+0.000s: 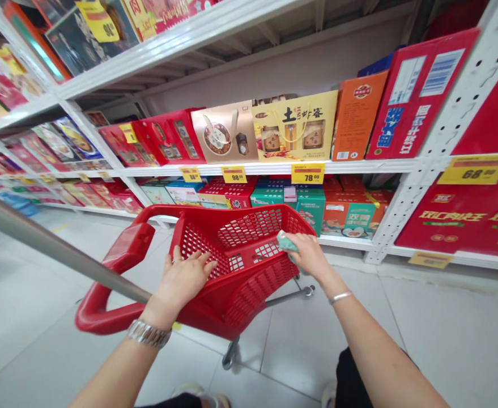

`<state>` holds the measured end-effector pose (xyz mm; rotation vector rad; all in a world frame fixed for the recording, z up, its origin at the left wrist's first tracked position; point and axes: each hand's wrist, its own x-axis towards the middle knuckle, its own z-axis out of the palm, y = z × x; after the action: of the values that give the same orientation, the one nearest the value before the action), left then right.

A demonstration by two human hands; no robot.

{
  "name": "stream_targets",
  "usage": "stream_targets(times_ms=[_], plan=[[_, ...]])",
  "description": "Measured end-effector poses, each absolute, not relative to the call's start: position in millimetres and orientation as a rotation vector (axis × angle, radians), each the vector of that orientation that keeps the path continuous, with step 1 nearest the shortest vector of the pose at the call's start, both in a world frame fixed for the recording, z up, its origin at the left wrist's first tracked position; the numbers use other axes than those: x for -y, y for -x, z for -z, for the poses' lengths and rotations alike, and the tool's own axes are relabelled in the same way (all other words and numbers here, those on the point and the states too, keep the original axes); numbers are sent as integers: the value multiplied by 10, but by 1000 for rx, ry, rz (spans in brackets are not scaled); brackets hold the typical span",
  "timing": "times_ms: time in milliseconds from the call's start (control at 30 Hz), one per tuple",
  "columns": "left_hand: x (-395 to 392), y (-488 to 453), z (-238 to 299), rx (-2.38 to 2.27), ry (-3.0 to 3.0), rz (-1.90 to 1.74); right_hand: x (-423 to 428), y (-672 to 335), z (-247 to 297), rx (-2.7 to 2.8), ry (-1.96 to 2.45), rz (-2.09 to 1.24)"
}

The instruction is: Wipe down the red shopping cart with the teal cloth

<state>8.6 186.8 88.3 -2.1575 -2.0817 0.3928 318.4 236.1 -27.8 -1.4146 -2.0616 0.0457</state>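
Both the left hand (184,277) and the right hand (308,255) were on a red plastic shopping trolley (252,283) in the head view. The left lay open, fingers spread, on its mesh near side; the right closed narrowly on what was perhaps a teal cloth (286,242) at the far rim. Beyond the trolley stood white metal shelves (274,168) of boxed gift sets (295,127) above yellow price tags (307,173); beneath it spread pale floor tiles (316,351).

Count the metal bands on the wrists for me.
2: a wide link band on the left wrist and a thin bangle on the right wrist. Both forearms are bare, so none seems hidden.
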Motion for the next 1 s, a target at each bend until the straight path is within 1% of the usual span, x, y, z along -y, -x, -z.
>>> stream_targets(times_ms=[133, 267, 433, 700, 867, 1000], plan=[[-1852, -122, -948, 2075, 2171, -420, -2509, -3542, 411, 1882, 1568, 31], [-1828, -141, -985, 2065, 2207, -407, -2470, -3381, 370, 1920, 1580, -12], [-1840, -112, -972, 2076, 2208, -350, -2210, -2728, 159, 2110, 1413, -148], [-1871, -65, -954, 2058, 2170, -405, -1783, -1748, -58, 2201, 960, -416], [-1889, 20, -930, 2078, 2165, -370, -1770, -1606, -138, 2243, 827, -485], [-1904, 80, -936, 2005, 2197, -407, -1846, -1769, -160, 2323, 917, -453]])
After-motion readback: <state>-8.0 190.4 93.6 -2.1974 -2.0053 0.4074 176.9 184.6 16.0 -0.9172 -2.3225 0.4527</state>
